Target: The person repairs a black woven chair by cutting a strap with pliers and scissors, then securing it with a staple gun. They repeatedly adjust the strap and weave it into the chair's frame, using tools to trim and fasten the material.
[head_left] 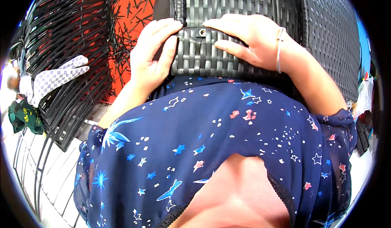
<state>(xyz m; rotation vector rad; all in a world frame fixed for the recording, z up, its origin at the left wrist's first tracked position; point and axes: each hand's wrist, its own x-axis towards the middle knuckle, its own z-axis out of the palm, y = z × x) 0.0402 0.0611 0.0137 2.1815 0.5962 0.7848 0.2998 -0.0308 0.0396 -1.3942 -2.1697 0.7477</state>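
Note:
A black woven wicker piece [195, 59], with flat glossy strips and a rounded front edge, lies against my lap. A small brass-coloured metal ring [202, 32] sits in the weave near its left corner. My left hand [152, 51] grips that corner, fingers bent over the top and the thumb against the front side. To the right of the ring, my right hand [254, 40] lies on the weave, index finger stretched out toward the ring and thumb apart below it. The undersides of both hands are hidden.
Another black wicker piece [332, 36] stands at the right. On the left is a frame of black slats [69, 36], with a checked glove [59, 79] and a dark green cloth [25, 116] beside it. Scraps of black strip litter a red surface [126, 12].

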